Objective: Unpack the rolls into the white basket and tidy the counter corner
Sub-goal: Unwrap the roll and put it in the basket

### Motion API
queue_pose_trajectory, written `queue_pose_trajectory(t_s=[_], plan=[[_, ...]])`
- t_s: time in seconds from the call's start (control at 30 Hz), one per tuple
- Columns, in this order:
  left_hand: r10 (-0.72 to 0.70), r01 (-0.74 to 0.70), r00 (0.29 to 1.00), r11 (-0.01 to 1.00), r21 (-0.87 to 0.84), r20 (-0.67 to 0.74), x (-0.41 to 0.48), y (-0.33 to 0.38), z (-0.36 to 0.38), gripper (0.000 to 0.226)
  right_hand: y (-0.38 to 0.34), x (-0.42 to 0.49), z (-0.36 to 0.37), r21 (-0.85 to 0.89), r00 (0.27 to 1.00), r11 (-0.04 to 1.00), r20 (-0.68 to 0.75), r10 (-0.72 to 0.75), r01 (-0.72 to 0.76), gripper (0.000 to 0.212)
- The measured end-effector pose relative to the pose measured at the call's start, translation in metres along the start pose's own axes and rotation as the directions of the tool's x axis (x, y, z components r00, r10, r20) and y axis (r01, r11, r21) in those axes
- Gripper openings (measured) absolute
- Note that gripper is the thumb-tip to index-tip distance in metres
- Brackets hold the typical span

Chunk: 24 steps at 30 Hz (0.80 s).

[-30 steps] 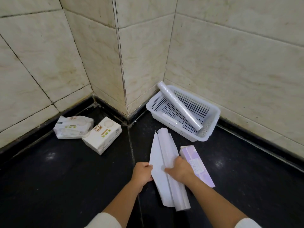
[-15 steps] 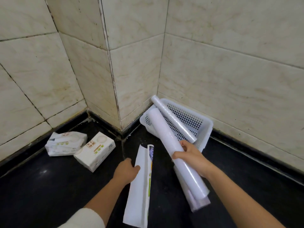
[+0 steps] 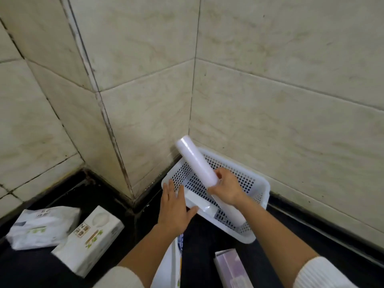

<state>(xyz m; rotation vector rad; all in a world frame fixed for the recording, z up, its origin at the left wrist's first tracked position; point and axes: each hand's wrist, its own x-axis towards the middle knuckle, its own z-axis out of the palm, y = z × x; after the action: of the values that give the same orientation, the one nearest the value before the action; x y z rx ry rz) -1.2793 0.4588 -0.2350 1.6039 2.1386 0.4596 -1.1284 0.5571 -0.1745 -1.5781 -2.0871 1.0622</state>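
Note:
The white perforated basket (image 3: 257,183) sits in the wall corner on the black counter. My right hand (image 3: 227,189) is shut on a long white roll (image 3: 195,161), which slants over the basket with its far end raised toward the corner and its near end low inside. A second white roll (image 3: 199,202) lies in the basket along the near side. My left hand (image 3: 173,208) rests flat at the basket's near rim, fingers spread, holding nothing. An empty white box (image 3: 173,265) lies under my left forearm.
A purple box (image 3: 230,269) lies on the counter between my arms. Two white tissue packs, a soft one (image 3: 41,227) and a boxy one (image 3: 91,240), lie at the left. Tiled walls close in the corner at the back and right.
My right hand has carried the long roll forward into the basket. My left hand has let go of the white box and moved up to the basket's near rim.

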Motion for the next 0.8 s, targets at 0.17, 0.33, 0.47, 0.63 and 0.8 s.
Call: queue_pose_trajectory(t_s=[0.17, 0.33, 0.47, 0.63, 0.8], plan=[[-0.043, 0.042, 0.999, 0.997, -0.057, -0.02, 0.004, -0.005, 0.016, 0.092, 0.041, 0.012, 0.031, -0.173, 0.996, 0.985, -0.08, -0.034, 0.02, 0.055], [-0.047, 0.047, 0.999, 0.997, -0.068, -0.001, 0.005, -0.007, 0.019, 0.091, 0.057, 0.018, 0.032, -0.454, 0.973, 0.889, -0.174, -0.153, 0.058, 0.058], [-0.067, 0.068, 0.997, 0.997, -0.038, 0.034, 0.004, -0.003, 0.013, 0.089, 0.056, 0.021, 0.026, -0.532, 0.989, 0.847, -0.123, -0.085, 0.007, 0.06], [-0.01, 0.008, 1.0, 0.997, -0.082, -0.016, -0.018, 0.018, 0.006, 0.074, 0.049, -0.013, 0.008, -0.246, 0.969, 0.969, -0.229, -0.094, 0.036, 0.057], [0.086, -0.111, 0.992, 0.94, -0.323, -0.092, -0.097, 0.043, 0.038, 0.053, 0.065, -0.109, 0.002, -0.001, 0.911, 0.989, -0.389, -0.139, 0.15, 0.009]])
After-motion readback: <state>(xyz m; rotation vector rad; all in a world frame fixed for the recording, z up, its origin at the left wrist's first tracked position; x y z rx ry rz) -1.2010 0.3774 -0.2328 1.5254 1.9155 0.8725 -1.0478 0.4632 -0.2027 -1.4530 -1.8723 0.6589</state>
